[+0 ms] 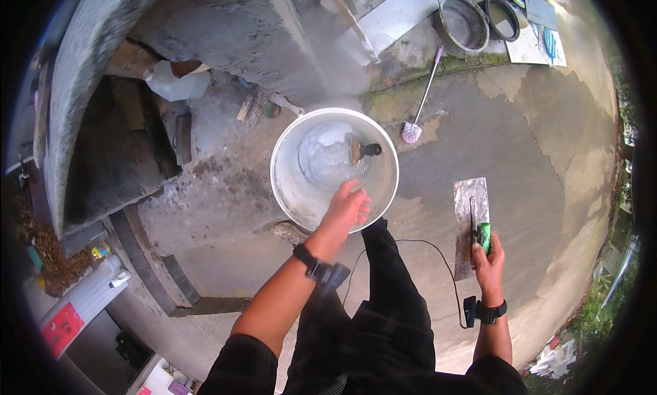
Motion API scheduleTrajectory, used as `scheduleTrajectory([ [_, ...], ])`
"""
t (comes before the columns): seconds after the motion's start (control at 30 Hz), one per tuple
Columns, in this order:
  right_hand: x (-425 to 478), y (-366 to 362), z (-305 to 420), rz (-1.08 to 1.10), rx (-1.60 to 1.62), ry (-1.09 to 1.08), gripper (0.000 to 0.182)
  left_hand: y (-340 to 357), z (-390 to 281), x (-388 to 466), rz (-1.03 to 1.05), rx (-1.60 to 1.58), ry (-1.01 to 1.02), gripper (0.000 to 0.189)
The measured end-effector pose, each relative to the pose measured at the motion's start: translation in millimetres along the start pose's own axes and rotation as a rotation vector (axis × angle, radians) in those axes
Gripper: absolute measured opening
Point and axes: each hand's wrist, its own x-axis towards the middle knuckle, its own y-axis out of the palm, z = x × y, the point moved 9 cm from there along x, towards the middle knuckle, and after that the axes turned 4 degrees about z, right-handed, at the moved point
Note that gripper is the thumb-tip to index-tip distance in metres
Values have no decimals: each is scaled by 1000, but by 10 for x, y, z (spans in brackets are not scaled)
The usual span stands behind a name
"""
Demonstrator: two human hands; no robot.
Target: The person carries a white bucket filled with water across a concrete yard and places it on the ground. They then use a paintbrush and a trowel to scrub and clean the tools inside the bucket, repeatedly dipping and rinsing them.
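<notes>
A large white plastic bucket point(283, 190) stands before me with wet, pale contents in it. Against its inner right side leans a tool with a black handle point(370, 150) and a brownish head, perhaps a brush or scraper. My left hand point(350, 208) is over the near part of the bucket, fingers loosely spread, holding nothing; it does not touch the tool. On the right, my right hand point(488, 259) grips the green handle of a rectangular steel plastering trowel point(464, 205), whose long blade is smeared with grey residue.
A toilet brush point(412, 132) lies beyond the bucket to the right. Black rubber tubs point(463, 23) stand on a ledge at the top right. A rough concrete wall point(231, 31) rises at the upper left, near a translucent plastic jug point(177, 84). A thin cable loops between my wrists.
</notes>
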Motion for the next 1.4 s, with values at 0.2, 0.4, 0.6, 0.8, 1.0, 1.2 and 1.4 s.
scheduleTrajectory([
  [0.2,-6,-72,-416,40,14,104,42,27,-89,926,-133,196,-92,57],
  [0.4,31,-83,-690,57,101,138,43,151,-168,1362,-74,329,-103,63],
  [0.6,135,22,-589,66,109,145,43,121,-127,1632,-62,431,-98,55],
  [0.8,236,113,-579,87,86,169,46,41,118,1700,-7,274,-219,44],
  [1.0,359,259,-296,132,32,82,47,-230,266,1584,-235,327,-153,33],
  [1.2,409,433,71,181,90,71,54,-619,274,1407,-366,396,-131,31],
  [1.4,425,589,618,277,-70,-215,56,-877,199,1012,-301,574,14,31],
])
